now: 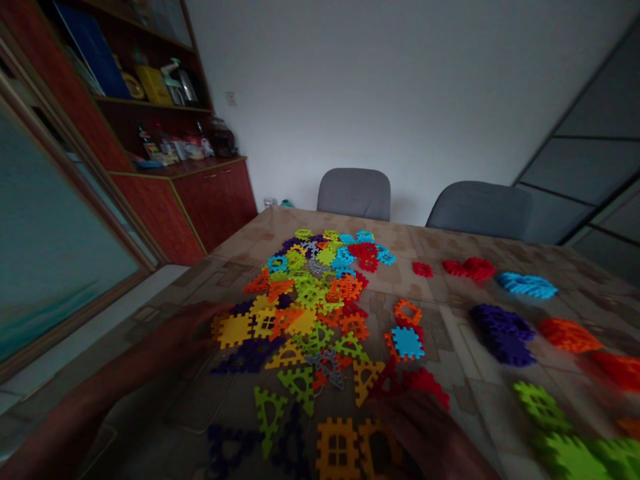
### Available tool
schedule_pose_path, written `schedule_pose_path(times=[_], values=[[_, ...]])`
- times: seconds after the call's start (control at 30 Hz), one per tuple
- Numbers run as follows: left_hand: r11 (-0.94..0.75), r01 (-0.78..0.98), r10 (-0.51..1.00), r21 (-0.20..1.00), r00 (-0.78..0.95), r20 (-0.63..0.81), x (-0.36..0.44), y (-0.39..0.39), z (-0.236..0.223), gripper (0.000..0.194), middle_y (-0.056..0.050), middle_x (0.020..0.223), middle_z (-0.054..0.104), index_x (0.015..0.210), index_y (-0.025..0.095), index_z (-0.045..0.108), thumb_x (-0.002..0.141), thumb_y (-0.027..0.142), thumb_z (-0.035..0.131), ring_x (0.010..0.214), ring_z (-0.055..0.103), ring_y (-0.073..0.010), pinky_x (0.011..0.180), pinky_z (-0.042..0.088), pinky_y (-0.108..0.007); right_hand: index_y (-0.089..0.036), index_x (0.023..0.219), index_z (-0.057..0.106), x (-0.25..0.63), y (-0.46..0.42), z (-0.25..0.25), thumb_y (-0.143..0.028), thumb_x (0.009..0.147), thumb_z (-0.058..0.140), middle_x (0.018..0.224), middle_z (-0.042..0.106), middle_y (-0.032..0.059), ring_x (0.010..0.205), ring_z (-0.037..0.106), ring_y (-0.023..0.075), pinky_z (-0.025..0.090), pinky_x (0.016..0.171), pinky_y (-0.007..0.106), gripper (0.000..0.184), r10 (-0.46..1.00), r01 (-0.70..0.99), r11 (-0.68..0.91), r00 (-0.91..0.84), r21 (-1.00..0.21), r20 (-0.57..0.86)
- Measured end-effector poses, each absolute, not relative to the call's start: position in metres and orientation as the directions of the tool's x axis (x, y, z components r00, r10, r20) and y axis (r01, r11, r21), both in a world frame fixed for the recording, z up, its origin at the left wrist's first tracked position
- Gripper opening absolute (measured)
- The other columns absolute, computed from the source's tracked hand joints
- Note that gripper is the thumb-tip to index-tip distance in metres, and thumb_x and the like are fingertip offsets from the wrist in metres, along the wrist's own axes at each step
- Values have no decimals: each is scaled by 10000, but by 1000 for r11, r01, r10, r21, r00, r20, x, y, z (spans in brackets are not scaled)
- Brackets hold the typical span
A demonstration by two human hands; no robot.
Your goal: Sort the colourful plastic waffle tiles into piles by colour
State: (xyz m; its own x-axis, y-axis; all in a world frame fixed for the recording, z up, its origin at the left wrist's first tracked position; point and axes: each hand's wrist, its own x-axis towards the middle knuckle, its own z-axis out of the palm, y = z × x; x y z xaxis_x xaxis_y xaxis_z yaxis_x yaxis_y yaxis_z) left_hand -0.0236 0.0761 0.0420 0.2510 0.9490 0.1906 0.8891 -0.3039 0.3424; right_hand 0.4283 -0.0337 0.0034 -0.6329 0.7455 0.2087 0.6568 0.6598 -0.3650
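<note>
Toothed plastic building tiles in many colours lie in a loose heap (310,293) along the middle of the table. At the heap's left side, my left hand (197,330) has its fingers at the edge of a flat yellow square tile (236,331); shadow hides the fingertips. My right hand (423,427), dark and blurred, is low on the right with fingers curled. Red tiles (427,383) show just beyond its knuckles, and its fingers seem closed on them. Left of it lie a yellow triangle tile (367,380) and a yellow window tile (336,448).
Tiles grouped by colour sit on the right: purple (505,333), blue (527,285), orange (570,335), red (470,268) and green (575,457). A blue square tile (407,342) rests on others nearer the middle. Two grey chairs (354,193) stand behind the table (400,233).
</note>
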Motion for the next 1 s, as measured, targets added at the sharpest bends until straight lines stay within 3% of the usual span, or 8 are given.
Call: schedule_pose_path(times=[0.17,0.37,0.63,0.73,0.87,1.0], values=[[-366,867,930,337,328,168,-10,73,47,465,-93,1338,670,1344,176,605,895,289,559,1203,645,-267,1047,482,-362,-239,1410,535,428,-34,8,-90,807,688,1259,716,105,1104,680,295,560,948,409,640,739,657,669,-636,-347,222],[-449,826,868,341,313,385,-2,71,50,420,-121,1307,660,1313,170,593,938,358,567,1166,646,-278,1022,510,-390,-232,1412,536,427,-33,5,-118,845,662,1211,732,111,1051,691,288,563,916,412,591,729,646,683,-624,-339,280],[-562,723,803,402,360,475,14,65,44,277,-19,1280,705,1249,275,630,1008,399,571,1131,689,-213,992,549,-339,-213,1401,551,429,-31,7,-119,871,643,1181,743,92,1018,700,245,556,918,351,546,701,627,713,-632,-314,329],[-510,744,835,432,308,455,8,67,44,373,-28,1368,660,1345,284,571,1003,432,592,1216,649,-252,1052,520,-420,-222,1377,567,427,-33,9,-124,882,649,1166,746,78,1016,698,240,553,922,352,511,708,634,706,-617,-315,345],[-540,726,837,426,406,368,7,71,37,446,-28,1415,633,1380,319,572,968,479,637,1253,630,-282,1075,507,-437,-228,1358,569,425,-33,13,-90,869,668,1121,751,53,976,692,229,551,915,353,517,712,635,702,-610,-323,347],[-668,647,744,368,570,348,24,67,38,434,-15,1477,577,1450,373,503,1026,296,544,1371,525,-258,1145,438,-453,-221,1337,572,423,-33,18,-96,886,669,1115,750,57,964,689,229,553,893,353,478,706,636,707,-610,-311,360]])
